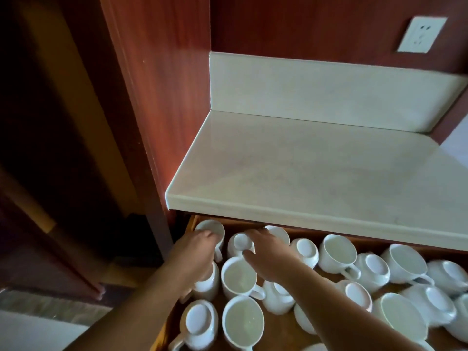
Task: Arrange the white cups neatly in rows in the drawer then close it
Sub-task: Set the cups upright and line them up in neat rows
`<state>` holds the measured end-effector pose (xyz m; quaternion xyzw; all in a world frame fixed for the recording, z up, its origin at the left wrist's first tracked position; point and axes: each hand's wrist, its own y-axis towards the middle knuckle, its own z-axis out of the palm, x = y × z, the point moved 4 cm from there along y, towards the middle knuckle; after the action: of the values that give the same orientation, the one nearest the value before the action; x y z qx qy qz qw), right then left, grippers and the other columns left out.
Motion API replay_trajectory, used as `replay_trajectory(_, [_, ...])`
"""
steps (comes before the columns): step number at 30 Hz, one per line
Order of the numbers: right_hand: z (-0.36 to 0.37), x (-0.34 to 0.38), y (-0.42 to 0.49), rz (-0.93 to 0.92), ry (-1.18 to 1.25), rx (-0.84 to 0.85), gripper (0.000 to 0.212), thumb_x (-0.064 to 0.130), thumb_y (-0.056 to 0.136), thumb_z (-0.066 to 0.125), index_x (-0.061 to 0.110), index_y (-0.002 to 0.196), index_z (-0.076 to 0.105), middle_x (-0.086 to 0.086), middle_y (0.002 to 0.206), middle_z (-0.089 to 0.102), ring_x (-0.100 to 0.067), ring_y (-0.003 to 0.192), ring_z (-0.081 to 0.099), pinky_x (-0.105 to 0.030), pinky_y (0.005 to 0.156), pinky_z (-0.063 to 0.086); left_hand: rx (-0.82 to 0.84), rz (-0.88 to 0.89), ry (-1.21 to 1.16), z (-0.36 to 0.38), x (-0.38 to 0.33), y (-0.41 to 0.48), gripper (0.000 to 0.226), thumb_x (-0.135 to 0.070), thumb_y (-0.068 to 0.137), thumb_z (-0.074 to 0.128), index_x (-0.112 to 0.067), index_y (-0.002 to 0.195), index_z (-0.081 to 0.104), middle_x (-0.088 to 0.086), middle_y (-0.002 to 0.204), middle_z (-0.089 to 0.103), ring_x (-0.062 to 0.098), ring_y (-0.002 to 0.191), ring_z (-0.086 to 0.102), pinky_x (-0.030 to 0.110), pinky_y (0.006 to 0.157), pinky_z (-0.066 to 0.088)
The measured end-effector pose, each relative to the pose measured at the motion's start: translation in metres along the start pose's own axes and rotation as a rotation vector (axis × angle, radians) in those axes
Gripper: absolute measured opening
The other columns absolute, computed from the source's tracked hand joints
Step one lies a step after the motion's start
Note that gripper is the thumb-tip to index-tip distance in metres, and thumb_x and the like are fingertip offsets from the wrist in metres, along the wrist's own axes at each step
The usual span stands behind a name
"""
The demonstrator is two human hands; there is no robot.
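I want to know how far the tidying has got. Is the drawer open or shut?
Open. The drawer is pulled out below the countertop, and the white cups inside are exposed.

The open wooden drawer (278, 328) holds white cups (242, 323) — some upright, some upside down — loosely scattered.

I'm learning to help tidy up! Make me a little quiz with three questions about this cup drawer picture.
1. True or false: the drawer is closed.
2. Which hand touches the upside-down cup at the back: A left hand, B right hand?
3. Fill in: on the wall above the countertop is a white ____.

Key: 1 false. 2 B. 3 socket.
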<state>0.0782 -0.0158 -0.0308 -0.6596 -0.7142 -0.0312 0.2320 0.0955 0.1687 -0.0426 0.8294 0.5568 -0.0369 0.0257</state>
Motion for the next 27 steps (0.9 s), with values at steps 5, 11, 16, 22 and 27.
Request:
replay_trajectory(5, [0.015, 0.019, 0.022, 0.06, -0.065, 0.036, 0.056, 0.043, 0.095, 0.049, 0.027, 0.148, 0.037, -0.005, 0.153, 0.037, -0.032, 0.128, 0.053, -0.045, 0.099, 0.049, 0.049, 0.049, -0.01, 0.002, 0.005, 0.011, 0.022, -0.009, 0.094, 0.051, -0.028, 0.093, 0.042, -0.01, 0.084, 0.06, 0.017, 0.085, 0.064, 0.031, 0.062, 0.036])
replay_trajectory(11, [0.021, 0.034, 0.035, 0.162, -0.076, 0.048, 0.052, 0.041, 0.098, 0.047, 0.018, 0.145, 0.043, -0.011, 0.146, 0.044, -0.032, 0.129, 0.051, -0.041, 0.098, 0.046, 0.032, 0.071, -0.046, 0.012, 0.013, 0.016, 0.019, -0.012, 0.093, 0.051, -0.028, 0.104, 0.052, -0.005, 0.094, 0.067, 0.021, 0.084, 0.068, 0.036, 0.063, 0.05])
replay_trajectory(16, [0.021, 0.043, 0.033, 0.149, -0.083, 0.024, 0.047, 0.029, 0.099, 0.051, 0.014, 0.143, 0.048, -0.009, 0.143, 0.046, -0.029, 0.134, 0.045, -0.039, 0.1, 0.048, 0.042, 0.099, 0.002, 0.008, 0.012, 0.016, 0.027, -0.008, 0.092, 0.052, -0.025, 0.113, 0.054, 0.0, 0.1, 0.067, 0.026, 0.087, 0.068, 0.035, 0.064, 0.047])
replay_trajectory(22, [0.018, 0.043, 0.021, 0.176, 0.021, -0.062, 0.047, 0.037, 0.084, 0.064, 0.024, 0.129, 0.057, -0.004, 0.132, 0.054, -0.028, 0.108, 0.064, -0.035, 0.084, 0.053, -0.009, 0.116, -0.17, -0.008, 0.015, 0.013, 0.021, -0.019, 0.095, 0.055, -0.027, 0.113, 0.061, -0.005, 0.112, 0.066, 0.02, 0.092, 0.066, 0.036, 0.074, 0.056])
replay_trajectory(27, [0.004, 0.028, 0.008, 0.212, 0.184, -0.125, 0.068, 0.038, 0.081, 0.067, 0.028, 0.146, 0.048, -0.001, 0.142, 0.054, -0.024, 0.113, 0.063, -0.029, 0.082, 0.05, -0.084, -0.043, -0.487, -0.027, 0.02, 0.0, 0.023, -0.025, 0.095, 0.064, -0.03, 0.117, 0.068, -0.015, 0.111, 0.066, 0.007, 0.101, 0.063, 0.022, 0.082, 0.049])
